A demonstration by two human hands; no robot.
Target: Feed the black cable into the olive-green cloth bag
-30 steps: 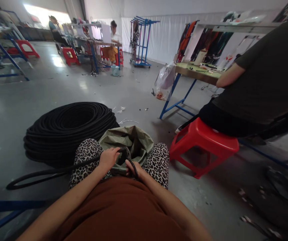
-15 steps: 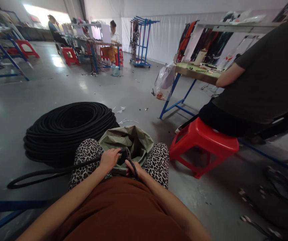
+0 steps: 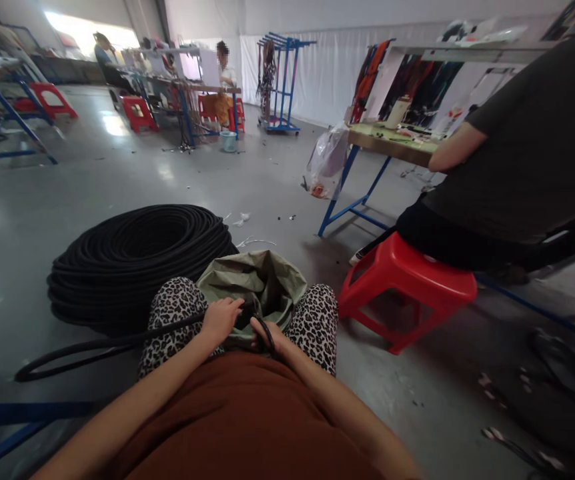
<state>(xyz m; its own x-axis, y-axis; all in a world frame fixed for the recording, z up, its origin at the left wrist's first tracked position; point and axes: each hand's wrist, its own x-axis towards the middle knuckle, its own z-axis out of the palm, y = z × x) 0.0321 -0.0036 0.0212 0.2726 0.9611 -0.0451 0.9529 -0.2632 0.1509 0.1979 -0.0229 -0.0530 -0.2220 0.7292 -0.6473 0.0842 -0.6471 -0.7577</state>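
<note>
My left hand (image 3: 221,319) is closed around a thick black cord (image 3: 167,327), near its end, above the sack. The cord runs left over my knee and bends back in a loop. Held in my right hand (image 3: 267,333) is a pair of scissors (image 3: 269,337), its black handle loop showing at my fingers; its blades by the cord are small and dark, and I cannot tell whether they touch it. Below both hands, an olive-green sack (image 3: 280,277) gapes between my knees, its contents mostly in shadow. A large coil of black cord (image 3: 92,273) lies on the floor to the left.
At right, a person in a dark shirt sits on a red stool (image 3: 402,280) at a worktable (image 3: 392,143) with a plastic bag (image 3: 327,160) hanging from it. A blue rack (image 3: 285,87) and other workers stand or sit farther back. Black straps (image 3: 522,447) lie at lower right.
Both hands stay almost in place over the sack, with the cord and scissors still held. The cord's loop at left has dipped slightly.
</note>
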